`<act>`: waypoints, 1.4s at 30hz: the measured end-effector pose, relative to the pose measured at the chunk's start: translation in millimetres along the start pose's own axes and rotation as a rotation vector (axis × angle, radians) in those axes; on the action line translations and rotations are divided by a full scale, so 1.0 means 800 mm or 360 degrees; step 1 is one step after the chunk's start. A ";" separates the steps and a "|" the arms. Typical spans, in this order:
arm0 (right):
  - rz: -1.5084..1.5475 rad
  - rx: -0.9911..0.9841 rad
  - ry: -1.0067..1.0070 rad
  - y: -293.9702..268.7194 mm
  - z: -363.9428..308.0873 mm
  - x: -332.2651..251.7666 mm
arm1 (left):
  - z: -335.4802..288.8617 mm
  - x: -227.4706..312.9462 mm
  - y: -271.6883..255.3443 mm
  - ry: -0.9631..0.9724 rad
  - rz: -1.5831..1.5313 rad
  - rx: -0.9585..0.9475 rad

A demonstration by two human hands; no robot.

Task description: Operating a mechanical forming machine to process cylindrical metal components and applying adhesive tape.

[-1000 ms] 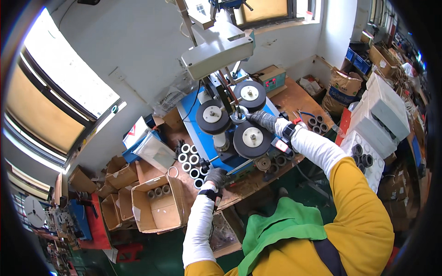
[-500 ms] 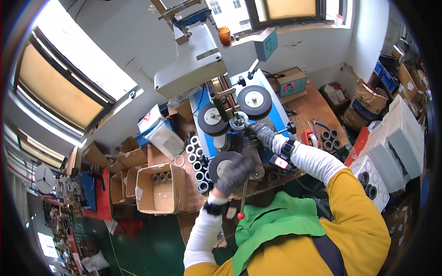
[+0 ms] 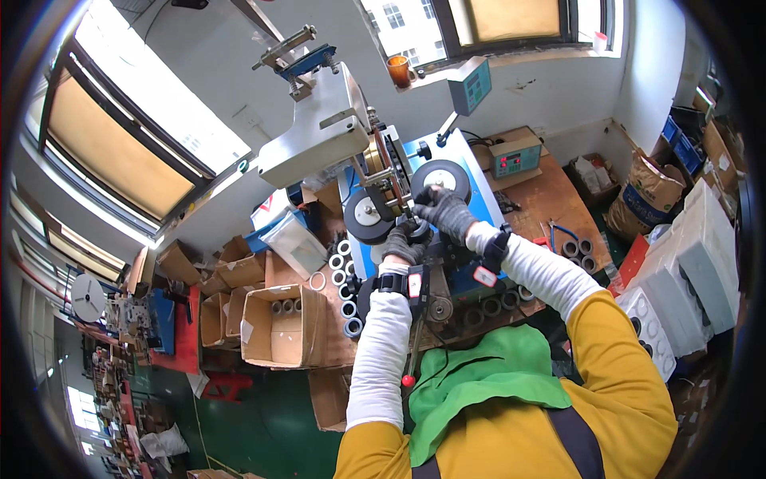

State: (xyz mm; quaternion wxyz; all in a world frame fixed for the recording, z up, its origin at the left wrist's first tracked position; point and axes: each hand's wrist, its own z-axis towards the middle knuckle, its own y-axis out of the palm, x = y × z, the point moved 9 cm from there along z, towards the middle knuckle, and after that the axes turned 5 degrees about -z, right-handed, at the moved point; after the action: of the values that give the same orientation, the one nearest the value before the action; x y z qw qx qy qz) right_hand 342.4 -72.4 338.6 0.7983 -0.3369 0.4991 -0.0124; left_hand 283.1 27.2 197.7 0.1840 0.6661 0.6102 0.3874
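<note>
In dark gloves, both my hands work at the middle of a coil-winding machine [image 3: 307, 132] with black rubber rollers. My left hand [image 3: 404, 244] is closed at a dark ring core [image 3: 420, 231] low between the left roller [image 3: 369, 214] and right roller [image 3: 441, 177]. Just above it, my right hand [image 3: 447, 212] has bent fingers beside the machine's upright winding ring [image 3: 389, 172], partly covering the right roller. What those fingers hold, if anything, is hidden. Below my left wrist hangs a lever with a red knob [image 3: 408, 381].
Rows of ring cores [image 3: 348, 309] stand left of the machine, near an open cardboard box [image 3: 279, 327] holding several more. To the right are a control box with a red display [image 3: 517, 160], blue-handled pliers [image 3: 565, 231] and white foam trays [image 3: 678, 255].
My left hand has moved up from the near roller to the ring core. My right hand has shifted from beside the core up toward the right roller. The view has tilted slightly.
</note>
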 end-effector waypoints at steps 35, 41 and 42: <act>0.0114 -0.0770 0.0180 0.071 -0.061 0.042 | -0.130 -0.125 -0.076 0.0649 0.0632 -0.0065; -0.0191 -0.0943 0.0459 0.080 -0.182 0.123 | -0.128 -0.228 -0.182 0.0300 0.0722 0.0114; -0.0231 -0.1014 0.0629 0.088 -0.209 0.134 | -0.120 -0.237 -0.219 0.0325 0.1028 0.0119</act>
State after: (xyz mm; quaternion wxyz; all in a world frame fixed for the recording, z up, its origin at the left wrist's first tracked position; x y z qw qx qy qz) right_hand 239.3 -143.8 169.2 0.5390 -0.5937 0.5971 0.0221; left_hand 103.3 -143.0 77.4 -0.0347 0.7890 0.3968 0.4677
